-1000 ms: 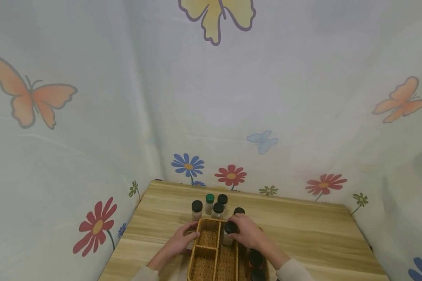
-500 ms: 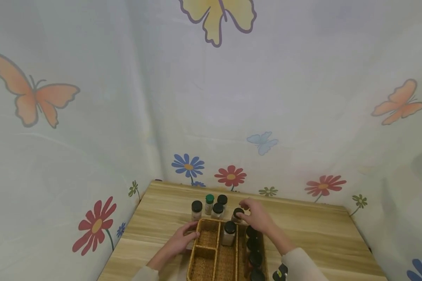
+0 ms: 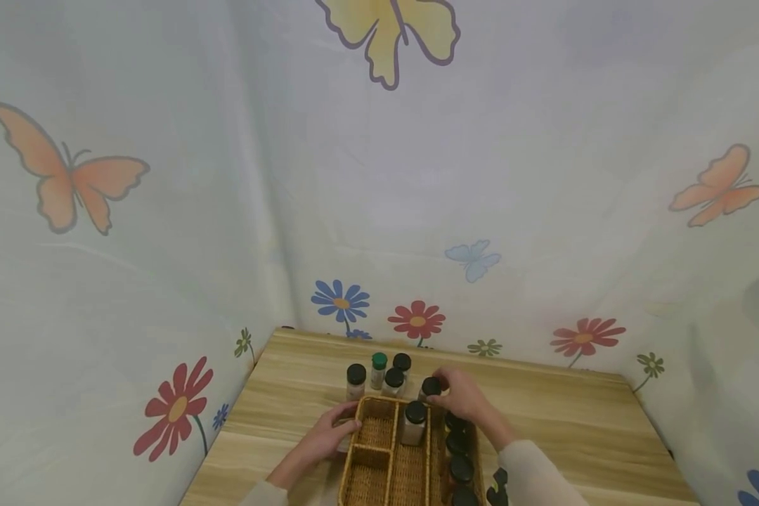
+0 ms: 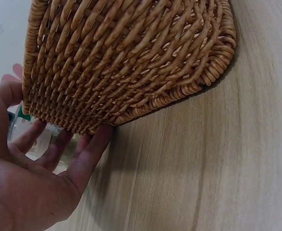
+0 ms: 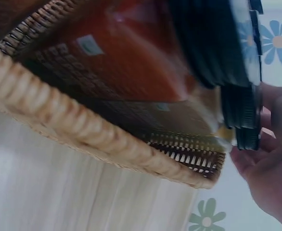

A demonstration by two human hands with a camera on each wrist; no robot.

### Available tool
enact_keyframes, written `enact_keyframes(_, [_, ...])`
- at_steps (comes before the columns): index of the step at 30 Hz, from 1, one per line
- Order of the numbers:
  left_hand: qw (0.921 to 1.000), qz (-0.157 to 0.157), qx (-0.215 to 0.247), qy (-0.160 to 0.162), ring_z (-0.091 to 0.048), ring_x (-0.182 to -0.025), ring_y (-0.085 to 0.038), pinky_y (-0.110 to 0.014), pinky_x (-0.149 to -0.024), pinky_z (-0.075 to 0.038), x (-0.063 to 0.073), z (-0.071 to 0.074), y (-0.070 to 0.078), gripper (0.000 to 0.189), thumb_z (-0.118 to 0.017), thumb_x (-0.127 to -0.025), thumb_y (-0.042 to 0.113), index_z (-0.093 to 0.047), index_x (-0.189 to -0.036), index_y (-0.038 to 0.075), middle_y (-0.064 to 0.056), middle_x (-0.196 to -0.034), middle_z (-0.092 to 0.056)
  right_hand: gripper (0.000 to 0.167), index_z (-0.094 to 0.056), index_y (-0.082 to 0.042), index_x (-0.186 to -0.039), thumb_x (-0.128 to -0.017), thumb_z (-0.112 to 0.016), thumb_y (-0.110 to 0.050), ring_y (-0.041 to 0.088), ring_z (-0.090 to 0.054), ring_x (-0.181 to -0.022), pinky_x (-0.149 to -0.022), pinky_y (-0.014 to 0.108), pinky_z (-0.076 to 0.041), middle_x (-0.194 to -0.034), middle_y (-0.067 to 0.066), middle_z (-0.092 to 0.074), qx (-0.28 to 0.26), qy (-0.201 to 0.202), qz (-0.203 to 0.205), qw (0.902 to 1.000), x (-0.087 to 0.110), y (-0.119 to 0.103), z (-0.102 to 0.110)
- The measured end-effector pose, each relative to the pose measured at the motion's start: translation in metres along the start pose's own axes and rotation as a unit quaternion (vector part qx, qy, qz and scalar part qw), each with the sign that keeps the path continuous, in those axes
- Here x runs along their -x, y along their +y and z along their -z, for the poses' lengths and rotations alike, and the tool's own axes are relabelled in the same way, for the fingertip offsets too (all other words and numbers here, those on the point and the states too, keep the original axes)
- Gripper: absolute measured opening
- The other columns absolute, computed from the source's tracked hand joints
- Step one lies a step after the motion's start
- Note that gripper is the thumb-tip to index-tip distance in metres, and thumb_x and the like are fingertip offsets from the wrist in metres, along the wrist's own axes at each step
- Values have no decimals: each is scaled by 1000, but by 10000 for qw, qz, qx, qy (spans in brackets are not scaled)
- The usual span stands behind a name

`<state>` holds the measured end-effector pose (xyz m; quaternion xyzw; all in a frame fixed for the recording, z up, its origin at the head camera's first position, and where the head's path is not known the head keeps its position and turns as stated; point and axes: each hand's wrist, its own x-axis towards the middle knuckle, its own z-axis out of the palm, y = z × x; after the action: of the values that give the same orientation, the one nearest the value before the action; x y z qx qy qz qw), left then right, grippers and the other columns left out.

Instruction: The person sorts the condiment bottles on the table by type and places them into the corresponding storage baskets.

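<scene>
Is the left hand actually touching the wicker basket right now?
Touching. The left wrist view shows it: the left hand has a fingertip set against the woven side of the wicker basket, with no gap at the contact.

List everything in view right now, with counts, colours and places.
Table: one, light wood, beneath everything.
Wicker basket: one, brown, on the table.
Right-compartment jars: at least four, black-lidded, in a row.
Middle-compartment jar: one, black-lidded, far end.
Black-lidded jars: four, beyond the basket.
Green-lidded jar: one, among those.
Dark item: one, right of the basket, unclear.
Backdrop: pale, around the table.
Butterflies: four, two orange, one yellow, one pale blue, on the backdrop.
Flowers: several, red, blue, green, same place.
Sleeves: two, pale.
Hands: two; left on the basket's left side, right at the rightmost far jar.
</scene>
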<state>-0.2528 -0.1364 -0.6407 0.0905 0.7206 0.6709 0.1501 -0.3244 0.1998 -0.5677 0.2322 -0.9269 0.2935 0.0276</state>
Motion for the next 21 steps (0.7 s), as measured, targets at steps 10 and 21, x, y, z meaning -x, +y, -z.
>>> enact_keyframes(10, [10000,56,-36,29,-43,-142,-53,-58,-88,-62,-2,0,-1,59,-61,-108,23,-41,-159,-1,-30,-157,-44,30,-71,-7,-117,-93,-83,-22,22,-69,-96,-88,50,-57,-103,1,-72,-490,251,65,9985,3,11,4])
enact_keyframes(21, [9993,47,-357,55,-41,-144,-54,-67,-104,-50,-2,2,1,60,-62,-108,25,-42,-159,1,-27,-157,-46,35,-71,-9,-118,-90,-87,-23,19,-68,-93,-83,38,-60,-104,-3,-71,-939,545,599,9923,19,-28,69])
